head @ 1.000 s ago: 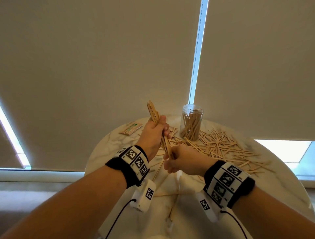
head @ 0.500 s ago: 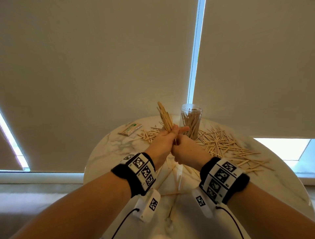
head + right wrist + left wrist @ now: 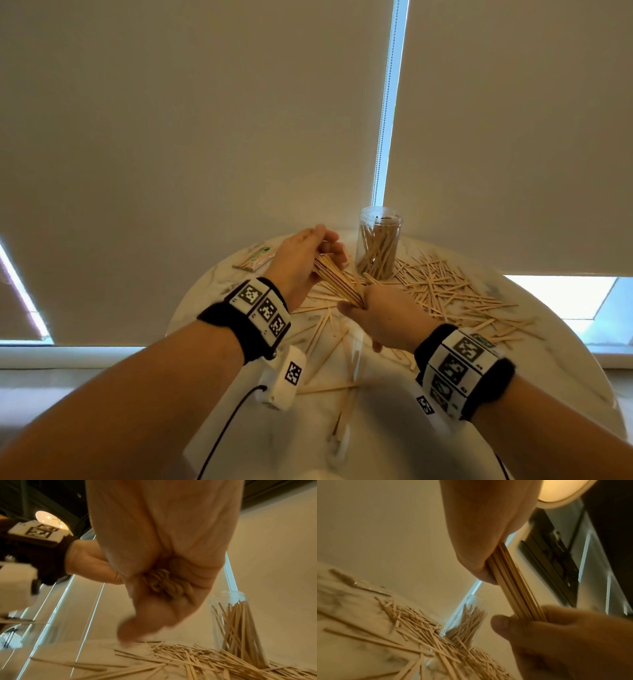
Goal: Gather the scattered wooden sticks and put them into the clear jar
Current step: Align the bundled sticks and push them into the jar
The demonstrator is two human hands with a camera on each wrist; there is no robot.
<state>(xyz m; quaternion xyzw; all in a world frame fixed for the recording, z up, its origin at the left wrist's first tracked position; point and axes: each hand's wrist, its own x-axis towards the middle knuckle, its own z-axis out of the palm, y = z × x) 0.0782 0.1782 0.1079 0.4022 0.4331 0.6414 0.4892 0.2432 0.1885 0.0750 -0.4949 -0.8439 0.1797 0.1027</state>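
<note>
Wooden sticks (image 3: 337, 279) formed one bundle, gripped at its ends by the left hand (image 3: 301, 260) and right hand (image 3: 380, 315); the clear jar (image 3: 377, 246) stood near the tabletop's (image 3: 565, 342) far edge; splayed ends might catch its rim, I judged.

I read the scene as dim and warm-toned. Daylight enters through the narrow bright gap between the beige roller blinds (image 3: 386, 102) and glares white at the lower-right window pane (image 3: 561, 298). A round glowing ceiling lamp (image 3: 49, 519) flares in both wrist views. Motion blur smears the wrist views; the head view bows at its edges.
</note>
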